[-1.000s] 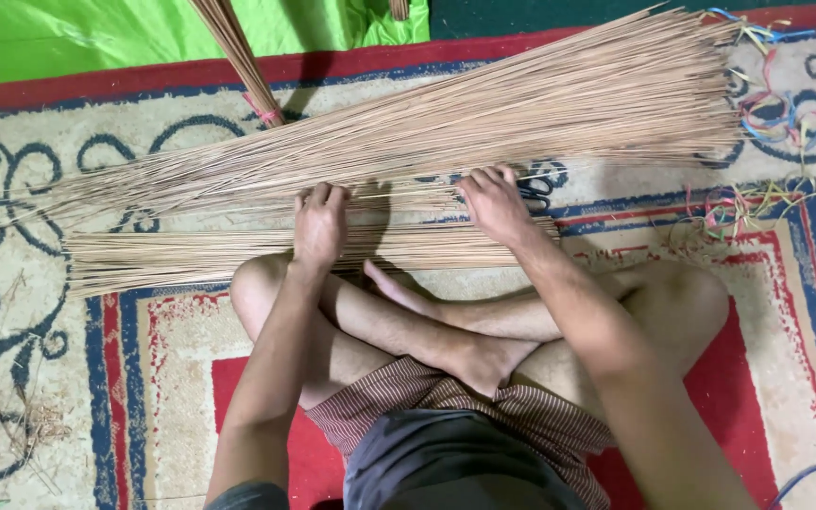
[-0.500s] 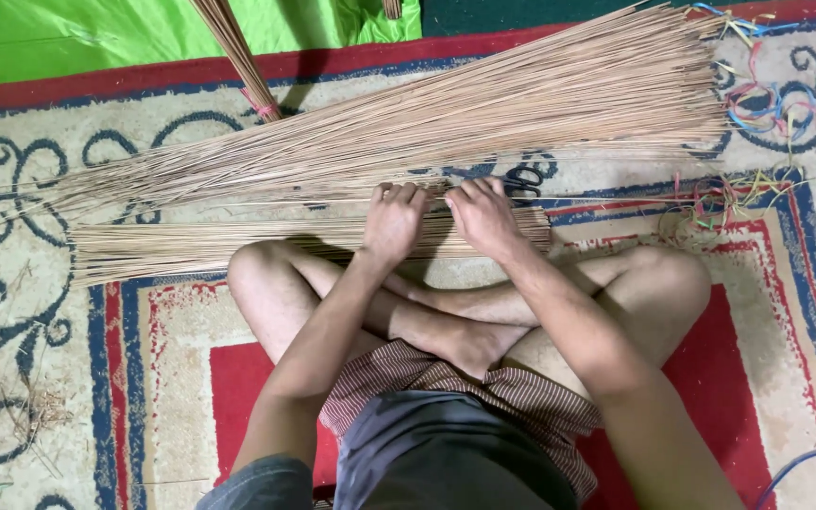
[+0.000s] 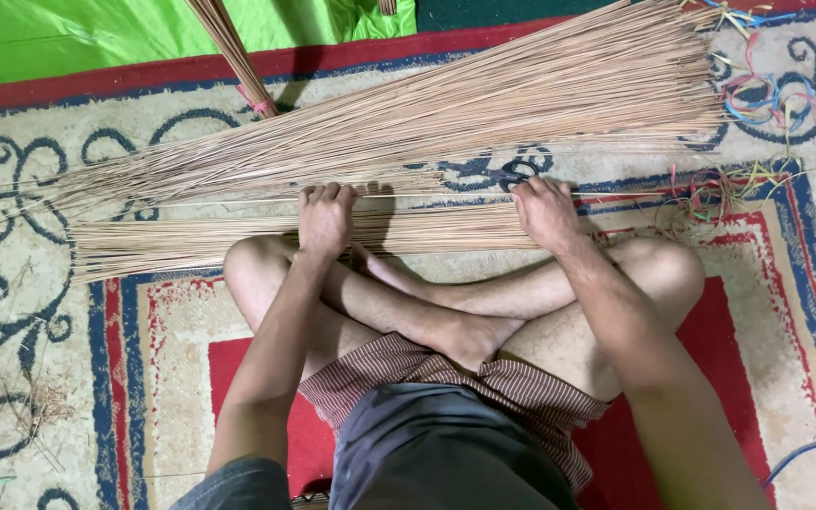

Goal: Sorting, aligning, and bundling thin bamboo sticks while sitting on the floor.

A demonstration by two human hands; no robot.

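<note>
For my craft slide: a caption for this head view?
Cross-legged on a patterned rug, left hand and right hand press a bundle of thin sticks.

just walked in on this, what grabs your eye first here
A big fan of thin tan sticks sweeps across the patterned rug toward the upper right, where coloured ties lie scattered. Nearer the cross-legged person lies a smaller flat bundle, with the left hand and right hand pressed on it, set apart. A bright green sheet fills the top left corner.
</note>
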